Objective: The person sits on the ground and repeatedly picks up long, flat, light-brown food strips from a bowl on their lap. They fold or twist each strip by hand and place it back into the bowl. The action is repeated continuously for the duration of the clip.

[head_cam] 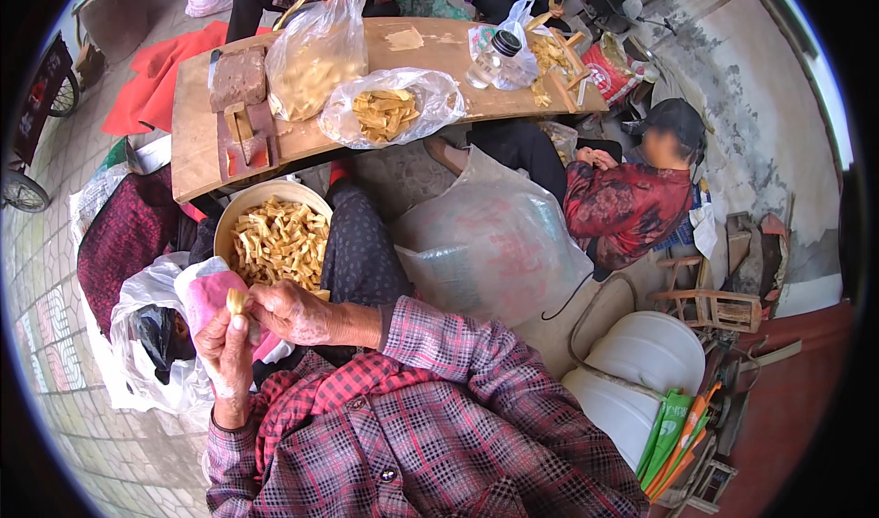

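Note:
My left hand [226, 350] pinches a small folded yellowish strip piece [237, 301] between thumb and fingertips, upright above a pink and white cloth [209, 291]. My right hand [292, 312] meets it from the right, its fingertips at the same piece. Just beyond my hands, a round light-coloured tub [226, 219] holds many similar folded pieces [281, 240]. On the wooden table [302, 143], an opened clear plastic bag [439, 99] contains flat yellowish strips [384, 114], and a fuller plastic bag [316, 58] stands behind it.
A brick [239, 78] and a wooden-handled blade [240, 130] lie at the table's left; a lidded jar [491, 61] stands right. A big plastic sack [491, 243] is beside my leg. One person [632, 195] sits at right, others across the table. White plastic tubs [645, 353] stand lower right.

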{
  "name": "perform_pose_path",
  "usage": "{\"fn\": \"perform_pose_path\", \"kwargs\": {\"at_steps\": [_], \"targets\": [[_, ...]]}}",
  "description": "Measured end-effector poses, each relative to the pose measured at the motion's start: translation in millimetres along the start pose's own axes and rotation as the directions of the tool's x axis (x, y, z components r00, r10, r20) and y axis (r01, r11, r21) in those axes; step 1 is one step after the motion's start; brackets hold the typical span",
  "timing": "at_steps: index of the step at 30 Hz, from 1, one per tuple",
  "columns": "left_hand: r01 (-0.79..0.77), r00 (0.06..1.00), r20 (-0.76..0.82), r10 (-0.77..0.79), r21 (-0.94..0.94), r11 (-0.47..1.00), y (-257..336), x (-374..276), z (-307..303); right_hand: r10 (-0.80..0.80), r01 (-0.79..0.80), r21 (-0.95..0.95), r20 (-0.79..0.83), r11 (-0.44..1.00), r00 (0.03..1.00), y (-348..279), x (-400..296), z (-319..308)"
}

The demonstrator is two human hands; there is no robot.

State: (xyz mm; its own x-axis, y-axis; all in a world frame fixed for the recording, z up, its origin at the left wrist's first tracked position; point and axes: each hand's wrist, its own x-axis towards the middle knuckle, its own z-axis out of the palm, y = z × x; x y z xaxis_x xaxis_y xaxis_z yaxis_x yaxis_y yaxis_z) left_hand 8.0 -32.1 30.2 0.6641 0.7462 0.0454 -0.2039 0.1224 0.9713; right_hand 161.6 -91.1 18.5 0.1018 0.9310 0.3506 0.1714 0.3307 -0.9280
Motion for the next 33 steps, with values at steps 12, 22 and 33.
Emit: {"fn": "perform_pose_path", "kwargs": {"at_steps": [12, 22, 33], "targets": [[-0.291, 0.939, 0.062, 0.339, 0.667, 0.686, -20.1, 7.8, -13.7, 0.108, -0.109, -0.085, -0.013, 0.99, 0.994, 17.4, -18.7, 0.9], [-0.337, 0.941, 0.251, 0.227, 0.631, 0.698, -16.3, -3.0, -8.2, 0.136, -0.137, 0.008, 0.071, 0.991, 0.988, 12.7, -26.8, -8.8], [-0.404, 0.91, 0.366, 0.194, 0.683, 0.609, -8.8, -1.6, 6.1, 0.416, -0.427, 0.15, 0.099, 0.892, 0.904, 16.8, -35.0, -0.5]]}}
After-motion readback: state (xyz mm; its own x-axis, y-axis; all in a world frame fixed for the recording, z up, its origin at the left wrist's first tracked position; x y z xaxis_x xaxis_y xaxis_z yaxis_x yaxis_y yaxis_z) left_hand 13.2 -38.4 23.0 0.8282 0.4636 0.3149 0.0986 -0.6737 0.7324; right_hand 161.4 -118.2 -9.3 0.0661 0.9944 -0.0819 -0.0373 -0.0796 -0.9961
